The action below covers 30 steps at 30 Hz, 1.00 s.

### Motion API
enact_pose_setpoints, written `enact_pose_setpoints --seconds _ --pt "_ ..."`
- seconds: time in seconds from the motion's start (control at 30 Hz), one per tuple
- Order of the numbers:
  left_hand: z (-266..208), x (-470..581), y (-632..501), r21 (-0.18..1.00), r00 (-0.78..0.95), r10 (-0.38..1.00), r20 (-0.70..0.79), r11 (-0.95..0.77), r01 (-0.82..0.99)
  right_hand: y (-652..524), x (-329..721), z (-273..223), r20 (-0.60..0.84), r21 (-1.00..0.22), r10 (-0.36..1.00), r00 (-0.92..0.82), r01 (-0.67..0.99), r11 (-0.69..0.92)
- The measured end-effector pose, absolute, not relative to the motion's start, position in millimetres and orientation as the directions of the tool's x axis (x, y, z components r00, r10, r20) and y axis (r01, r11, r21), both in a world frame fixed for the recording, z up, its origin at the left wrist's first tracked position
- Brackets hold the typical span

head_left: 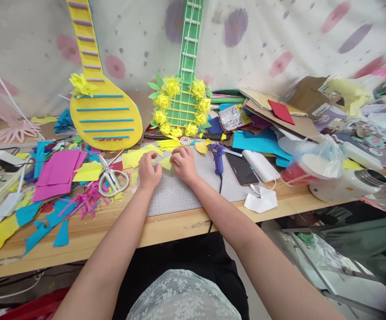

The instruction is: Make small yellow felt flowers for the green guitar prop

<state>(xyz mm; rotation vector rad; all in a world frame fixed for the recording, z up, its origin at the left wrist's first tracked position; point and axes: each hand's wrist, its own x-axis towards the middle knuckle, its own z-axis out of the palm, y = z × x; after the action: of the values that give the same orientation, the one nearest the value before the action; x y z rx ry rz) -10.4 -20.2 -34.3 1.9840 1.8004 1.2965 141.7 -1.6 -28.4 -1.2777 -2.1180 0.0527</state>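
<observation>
A small piece of yellow paper (165, 163) is between my two hands, above the grey cutting mat (171, 195). My right hand (184, 165) pinches its right side with curled fingers. At the left edge, the thumb of my left hand (149, 171) meets the paper; its fingers are curled, and their grip is partly hidden. More yellow paper (136, 156) lies just beyond my left hand. To the right of my right hand, a purple glue gun (218, 159) stands on the mat. White-handled scissors (111, 178) lie to the left.
Behind the mat stand a yellow paper instrument (106, 118) and a green one (183, 104) ringed with yellow paper flowers. Magenta sheets (57, 173) and scraps cover the left. A phone (242, 169), white power bank (261, 166), cup (308, 169) and open bottle (346, 184) are right.
</observation>
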Motion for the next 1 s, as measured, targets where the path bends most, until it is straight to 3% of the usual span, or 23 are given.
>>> enact_pose_setpoints --seconds 0.17,0.27,0.33,0.47,0.7,0.87,1.0 --pt "-41.5 -13.7 -8.6 0.893 -0.247 0.933 0.260 -0.136 0.428 -4.3 144.4 -21.7 0.543 -0.371 0.781 -0.308 0.746 0.552" --pt "-43.6 -15.0 -4.5 0.951 -0.216 0.950 0.225 -0.166 0.260 -3.8 144.1 -22.5 0.524 -0.351 0.771 -0.363 0.732 0.583" --pt "-44.2 -15.2 -4.0 0.953 -0.217 0.949 0.227 -0.171 0.251 -1.7 144.0 -25.9 0.509 -0.329 0.763 -0.398 0.729 0.600" --pt "-43.5 -12.9 -6.5 0.910 -0.206 0.948 0.242 -0.148 0.387 2.3 145.1 -31.9 0.457 -0.297 0.777 -0.432 0.750 0.591" --pt "-40.9 -10.5 -10.3 0.706 -0.111 0.942 0.318 -0.157 0.690 1.6 149.5 -33.2 0.345 -0.356 0.820 -0.456 0.745 0.564" --pt "-38.8 -13.2 -15.4 0.566 -0.040 0.933 0.358 -0.183 0.804 3.0 150.4 -37.4 0.304 -0.396 0.830 -0.468 0.730 0.557" --pt "-38.6 -15.7 -18.9 0.520 -0.031 0.939 0.342 -0.162 0.839 6.6 148.7 -40.1 0.269 -0.442 0.863 -0.428 0.741 0.505"
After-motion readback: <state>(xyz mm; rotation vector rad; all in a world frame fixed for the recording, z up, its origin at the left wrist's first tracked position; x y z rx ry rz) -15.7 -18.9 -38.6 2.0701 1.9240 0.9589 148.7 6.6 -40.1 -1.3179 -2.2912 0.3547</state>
